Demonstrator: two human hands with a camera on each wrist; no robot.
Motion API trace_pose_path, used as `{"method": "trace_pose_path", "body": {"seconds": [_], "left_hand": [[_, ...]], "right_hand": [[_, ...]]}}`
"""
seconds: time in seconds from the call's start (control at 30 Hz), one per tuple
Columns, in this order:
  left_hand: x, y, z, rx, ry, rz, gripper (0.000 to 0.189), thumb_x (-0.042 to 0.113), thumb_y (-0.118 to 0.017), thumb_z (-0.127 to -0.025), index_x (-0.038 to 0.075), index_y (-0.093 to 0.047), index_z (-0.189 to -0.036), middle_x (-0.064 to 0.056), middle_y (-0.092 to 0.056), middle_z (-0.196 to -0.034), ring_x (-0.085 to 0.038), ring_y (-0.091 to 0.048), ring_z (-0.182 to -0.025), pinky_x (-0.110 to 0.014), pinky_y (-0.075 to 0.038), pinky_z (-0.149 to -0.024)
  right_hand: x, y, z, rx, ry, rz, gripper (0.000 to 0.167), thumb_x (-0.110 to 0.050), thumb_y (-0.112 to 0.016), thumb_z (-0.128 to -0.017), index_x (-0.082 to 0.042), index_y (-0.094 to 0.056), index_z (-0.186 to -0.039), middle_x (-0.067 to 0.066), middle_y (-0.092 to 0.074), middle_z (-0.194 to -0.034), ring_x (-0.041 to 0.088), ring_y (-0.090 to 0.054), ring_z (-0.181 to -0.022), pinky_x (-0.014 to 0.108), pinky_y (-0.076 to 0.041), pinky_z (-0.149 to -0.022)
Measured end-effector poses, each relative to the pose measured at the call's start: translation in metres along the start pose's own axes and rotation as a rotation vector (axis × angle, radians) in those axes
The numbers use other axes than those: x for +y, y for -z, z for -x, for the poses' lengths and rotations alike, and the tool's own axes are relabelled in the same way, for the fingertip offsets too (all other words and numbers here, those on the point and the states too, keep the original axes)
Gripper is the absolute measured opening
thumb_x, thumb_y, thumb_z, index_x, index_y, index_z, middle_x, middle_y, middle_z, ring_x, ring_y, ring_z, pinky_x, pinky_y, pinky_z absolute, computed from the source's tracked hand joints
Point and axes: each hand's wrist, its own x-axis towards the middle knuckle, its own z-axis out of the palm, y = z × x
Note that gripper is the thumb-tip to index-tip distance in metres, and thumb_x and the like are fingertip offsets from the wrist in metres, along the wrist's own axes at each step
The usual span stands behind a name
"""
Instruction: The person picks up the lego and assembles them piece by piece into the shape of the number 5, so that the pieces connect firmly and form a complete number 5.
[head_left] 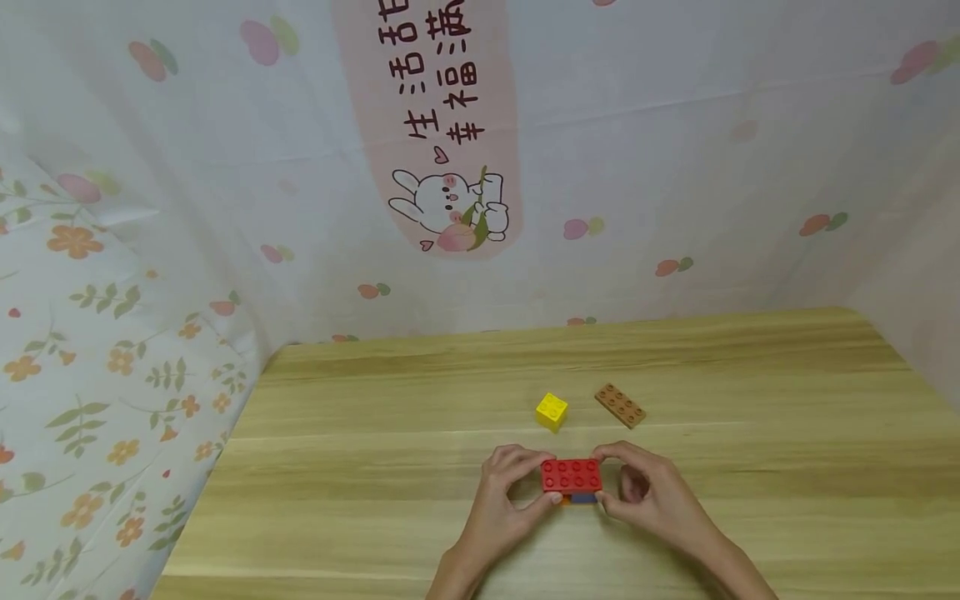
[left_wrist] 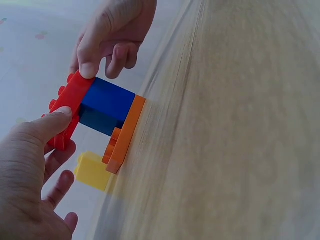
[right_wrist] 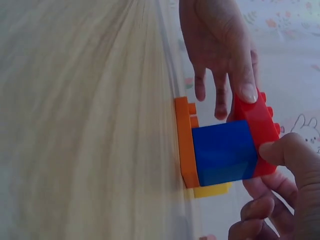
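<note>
A red eight-stud brick (head_left: pixel 572 473) is held level between both hands. My left hand (head_left: pixel 504 492) pinches its left end with thumb and fingers. At the right end, my right hand (head_left: pixel 658 493) has its thumb on the near side and its index finger on the far side. Under the red brick's right part sits a blue block (left_wrist: pixel 112 99). This blue block stands on an orange plate (left_wrist: pixel 130 129) that lies on the wooden table. Some orange studs (right_wrist: pixel 193 109) show uncovered on the left, below the red brick's overhang.
A small yellow brick (head_left: pixel 552 410) lies on the table (head_left: pixel 360 467) just beyond the stack. To its right is a flat brown studded plate (head_left: pixel 621 406). A printed cloth (head_left: pixel 637 167) hangs behind the table's far edge, and a floral cloth (head_left: pixel 112 375) hangs at the left.
</note>
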Motion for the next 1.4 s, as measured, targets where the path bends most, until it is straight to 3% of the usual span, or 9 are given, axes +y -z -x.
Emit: {"method": "trace_pose_path", "body": {"seconds": [0.2, 0.37, 0.57, 0.77, 0.9, 1.07, 1.23, 1.4], "left_hand": [[0.000, 0.000, 0.000, 0.011, -0.001, -0.011, 0.039, 0.025, -0.077, -0.076, 0.014, -0.068, -0.111, 0.016, -0.061, -0.107, -0.012, -0.045, -0.106, -0.044, -0.032, -0.091], [0.001, 0.001, 0.000, -0.003, 0.007, -0.017, 0.040, 0.027, -0.077, -0.077, 0.014, -0.067, -0.113, 0.015, -0.061, -0.107, -0.012, -0.044, -0.107, -0.045, -0.031, -0.092], [0.000, 0.006, 0.000, -0.024, 0.016, -0.025, 0.041, 0.029, -0.075, -0.078, 0.017, -0.066, -0.117, 0.015, -0.060, -0.110, -0.012, -0.043, -0.109, -0.046, -0.033, -0.091], [-0.004, 0.013, -0.004, -0.002, 0.038, -0.021, 0.037, 0.032, -0.067, -0.085, 0.016, -0.065, -0.118, 0.010, -0.062, -0.109, -0.013, -0.043, -0.110, -0.047, -0.033, -0.091], [-0.007, 0.023, -0.012, 0.030, -0.008, -0.087, 0.033, 0.029, -0.067, -0.086, 0.013, -0.066, -0.115, 0.008, -0.062, -0.109, -0.014, -0.043, -0.109, -0.048, -0.031, -0.091], [-0.012, 0.036, -0.028, 0.026, -0.088, -0.227, 0.035, 0.028, -0.067, -0.086, 0.008, -0.066, -0.114, 0.002, -0.061, -0.110, -0.016, -0.044, -0.108, -0.047, -0.031, -0.090], [-0.015, 0.040, -0.040, -0.020, -0.107, -0.293, 0.037, 0.027, -0.069, -0.084, 0.007, -0.065, -0.115, -0.002, -0.061, -0.112, -0.019, -0.044, -0.108, -0.046, -0.034, -0.089], [-0.016, 0.042, -0.050, -0.078, -0.086, -0.289, 0.039, 0.024, -0.071, -0.083, 0.007, -0.063, -0.118, -0.005, -0.059, -0.115, -0.022, -0.044, -0.111, -0.047, -0.034, -0.091]], "right_hand": [[0.008, 0.003, 0.003, -0.055, -0.047, -0.033, 0.045, 0.001, -0.078, -0.068, -0.010, -0.062, -0.109, -0.011, -0.054, -0.062, -0.001, -0.046, -0.049, 0.021, -0.041, -0.039], [0.014, 0.003, 0.006, -0.092, -0.083, -0.105, 0.042, -0.002, -0.076, -0.074, -0.006, -0.060, -0.113, -0.009, -0.060, -0.066, 0.003, -0.052, -0.051, 0.024, -0.044, -0.041], [0.015, 0.002, 0.006, -0.074, -0.071, -0.097, 0.044, 0.001, -0.077, -0.071, -0.008, -0.060, -0.111, -0.010, -0.054, -0.061, -0.001, -0.044, -0.048, 0.021, -0.039, -0.038], [0.012, 0.000, 0.006, -0.071, -0.094, -0.069, 0.044, 0.004, -0.076, -0.070, -0.006, -0.061, -0.109, -0.011, -0.049, -0.057, -0.003, -0.039, -0.047, 0.019, -0.035, -0.037], [-0.008, 0.004, 0.000, -0.072, -0.091, -0.079, 0.041, 0.007, -0.075, -0.069, -0.002, -0.061, -0.107, -0.010, -0.048, -0.056, -0.004, -0.038, -0.047, 0.018, -0.035, -0.037], [-0.021, 0.006, -0.005, -0.069, -0.085, -0.091, 0.039, 0.007, -0.075, -0.070, -0.003, -0.061, -0.105, -0.011, -0.046, -0.054, -0.005, -0.036, -0.048, 0.017, -0.033, -0.038], [-0.019, 0.006, -0.005, -0.062, -0.077, -0.087, 0.039, 0.008, -0.075, -0.069, -0.004, -0.061, -0.104, -0.011, -0.045, -0.054, -0.005, -0.036, -0.048, 0.017, -0.033, -0.037], [-0.022, 0.006, -0.005, -0.054, -0.067, -0.085, 0.040, 0.009, -0.075, -0.068, -0.003, -0.062, -0.103, -0.010, -0.046, -0.054, -0.005, -0.036, -0.047, 0.017, -0.033, -0.037]]}}
